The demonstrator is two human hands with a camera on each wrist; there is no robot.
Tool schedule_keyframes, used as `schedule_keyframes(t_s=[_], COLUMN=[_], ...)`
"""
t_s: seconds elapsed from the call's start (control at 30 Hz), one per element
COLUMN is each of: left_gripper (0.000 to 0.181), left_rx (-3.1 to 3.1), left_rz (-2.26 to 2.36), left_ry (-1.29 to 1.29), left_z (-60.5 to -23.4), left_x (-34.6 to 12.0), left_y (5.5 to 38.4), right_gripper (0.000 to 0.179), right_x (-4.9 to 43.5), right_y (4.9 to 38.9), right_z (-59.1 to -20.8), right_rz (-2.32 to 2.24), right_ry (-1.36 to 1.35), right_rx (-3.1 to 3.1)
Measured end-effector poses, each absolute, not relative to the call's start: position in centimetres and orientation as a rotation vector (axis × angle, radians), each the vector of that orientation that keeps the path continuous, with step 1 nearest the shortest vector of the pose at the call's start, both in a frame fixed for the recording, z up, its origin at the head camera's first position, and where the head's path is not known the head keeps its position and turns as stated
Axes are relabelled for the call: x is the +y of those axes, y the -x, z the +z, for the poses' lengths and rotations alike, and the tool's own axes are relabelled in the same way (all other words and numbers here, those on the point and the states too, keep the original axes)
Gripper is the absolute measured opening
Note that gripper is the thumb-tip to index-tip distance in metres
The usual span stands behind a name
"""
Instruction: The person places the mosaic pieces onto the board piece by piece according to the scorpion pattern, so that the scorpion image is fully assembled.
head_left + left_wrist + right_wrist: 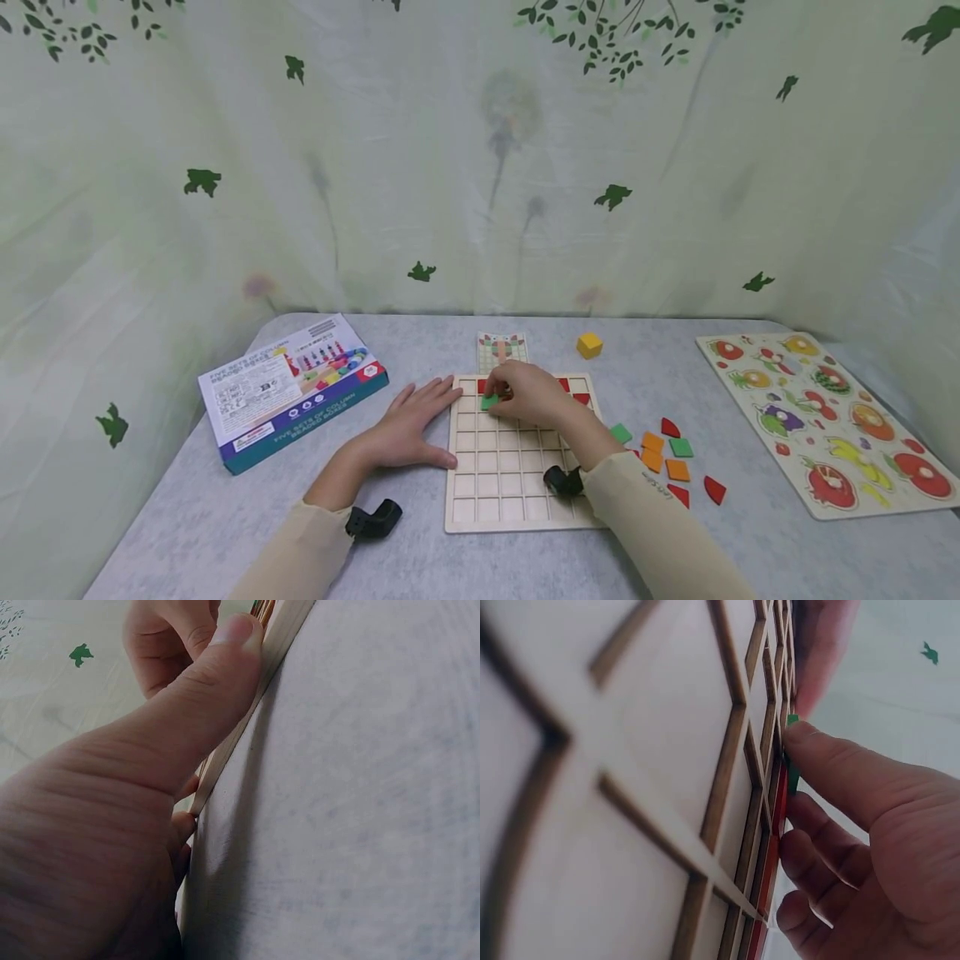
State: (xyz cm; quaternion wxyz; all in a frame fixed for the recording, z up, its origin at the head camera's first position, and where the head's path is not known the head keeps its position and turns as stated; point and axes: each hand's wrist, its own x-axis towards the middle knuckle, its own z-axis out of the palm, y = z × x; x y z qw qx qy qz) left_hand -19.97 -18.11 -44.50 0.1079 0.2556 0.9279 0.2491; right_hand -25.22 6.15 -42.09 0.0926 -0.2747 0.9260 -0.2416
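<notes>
A person in cream sleeves works at a gridded wooden board (pixel 509 487) on a grey-mottled table; read it as a clock, twelve at the far edge. The right hand (pixel 531 395), crossing the far part toward twelve, pinches a green tile (pixel 489 402) between thumb and fingers at the board's eleven o'clock. From where I stand, I cannot tell whether the tile sits in its square. Red pieces (pixel 581 399) occupy squares along the far rows, several at one o'clock. The left hand (pixel 411 427), fingers spread, rests at nine to ten o'clock, thumb and fingertips touching the board's edge.

Just beyond the board at twelve lies a patterned card (pixel 489 354), partly hidden by the right hand. A yellow cube (pixel 589 345) stands farther off at one. At three, near the right forearm, loose orange tiles (pixel 678 471), green squares (pixel 681 447) and red curved-edged pieces (pixel 715 490) lie scattered; well past them, also at three, is a fruit-picture board (pixel 795 450). A printed box (pixel 262 392) lies askew at ten. Both wrists carry a black camera (pixel 375 521).
</notes>
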Motion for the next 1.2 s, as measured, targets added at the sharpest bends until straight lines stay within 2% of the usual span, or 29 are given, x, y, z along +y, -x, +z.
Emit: schedule_keyframes(t_s=[0.37, 0.73, 1.2], left_gripper=[0.106, 0.105, 0.105], left_rx=[2.731, 2.73, 2.727], left_rz=[0.753, 0.746, 0.755], left_ry=[-0.758, -0.764, -0.764], left_z=[-44.42, -44.56, -44.37], left_x=[-18.27, -18.26, -18.27], left_y=[19.9, 19.9, 19.83], right_gripper=[0.014, 0.005, 0.012], right_x=[5.78, 6.06, 6.61], right_y=[25.34, 25.25, 24.83], right_z=[-42.07, -42.13, -41.73], right_rz=[-0.65, -0.744, -0.911], right_ry=[0.822, 0.836, 0.808], right_rx=[2.761, 2.71, 2.63])
